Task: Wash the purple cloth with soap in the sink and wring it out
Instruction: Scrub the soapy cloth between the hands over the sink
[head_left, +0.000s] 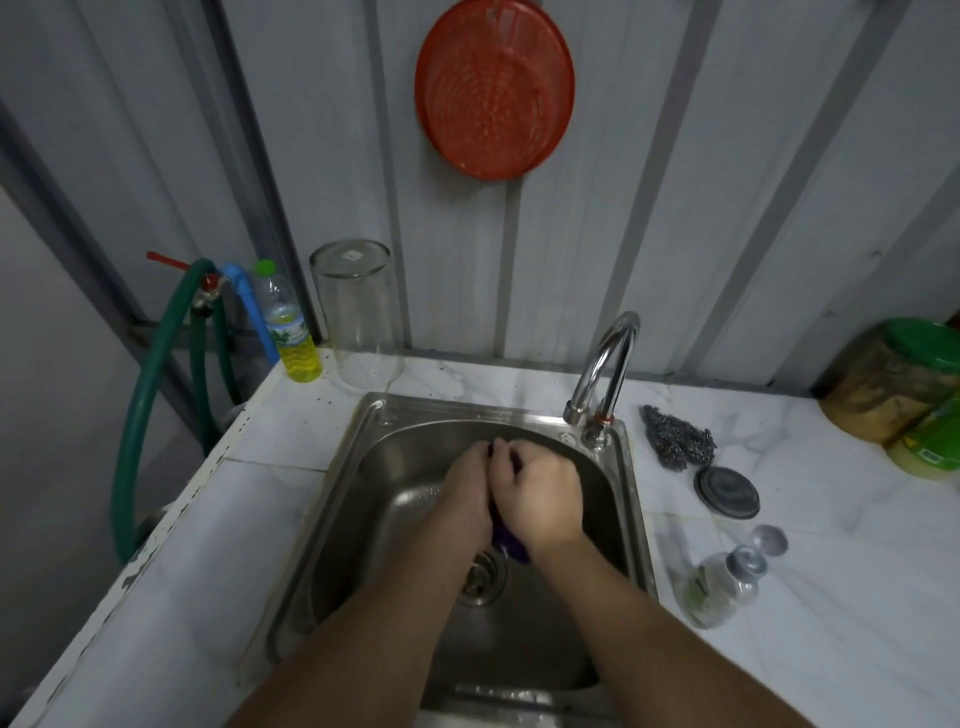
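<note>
My left hand (466, 493) and my right hand (537, 493) are pressed together over the middle of the steel sink (363, 467), both closed around the purple cloth (506, 543). Only a small dark purple bunch of the cloth shows below my right wrist, with a little water dripping from it above the drain (483, 577); the rest is hidden inside my fists. The curved tap (605, 369) stands at the sink's back right corner. A bottle of yellow liquid soap (291, 332) with a green cap stands at the back left of the counter.
An upturned clear glass jar (358, 317) stands behind the sink. On the right counter lie a steel scourer (678, 439), a round grey lid (727, 492), a small glass bottle (719, 584) and green-lidded jars (898, 379). A green hose (143, 405) hangs at left. A red strainer (493, 88) hangs on the wall.
</note>
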